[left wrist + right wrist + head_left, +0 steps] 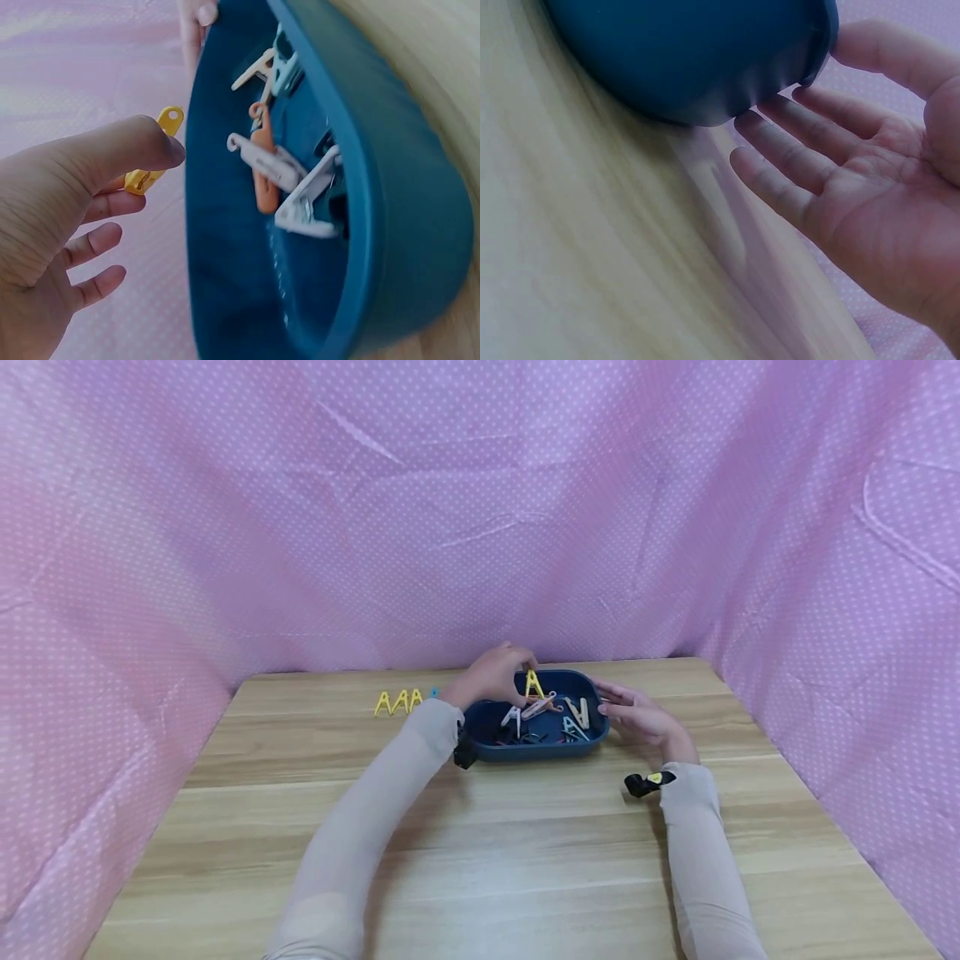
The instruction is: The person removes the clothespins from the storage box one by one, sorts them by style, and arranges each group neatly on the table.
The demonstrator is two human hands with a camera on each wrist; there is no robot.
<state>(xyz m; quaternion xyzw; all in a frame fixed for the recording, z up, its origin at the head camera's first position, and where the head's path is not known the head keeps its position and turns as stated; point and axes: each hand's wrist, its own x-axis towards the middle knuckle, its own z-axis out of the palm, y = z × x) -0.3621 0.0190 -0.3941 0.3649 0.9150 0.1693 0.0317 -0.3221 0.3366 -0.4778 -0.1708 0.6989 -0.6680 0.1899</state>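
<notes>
A person's left hand [491,677] is pinching a yellow clip [533,684] between thumb and fingers, holding it near the far rim of a dark blue bin [540,752]. The right hand [637,714] is touching the bin's right end, fingers extended. White, orange and pale clips [262,161] are lying inside. Three yellow clips [401,697] are standing in a row on the wooden desk [480,860], left of the bin.
</notes>
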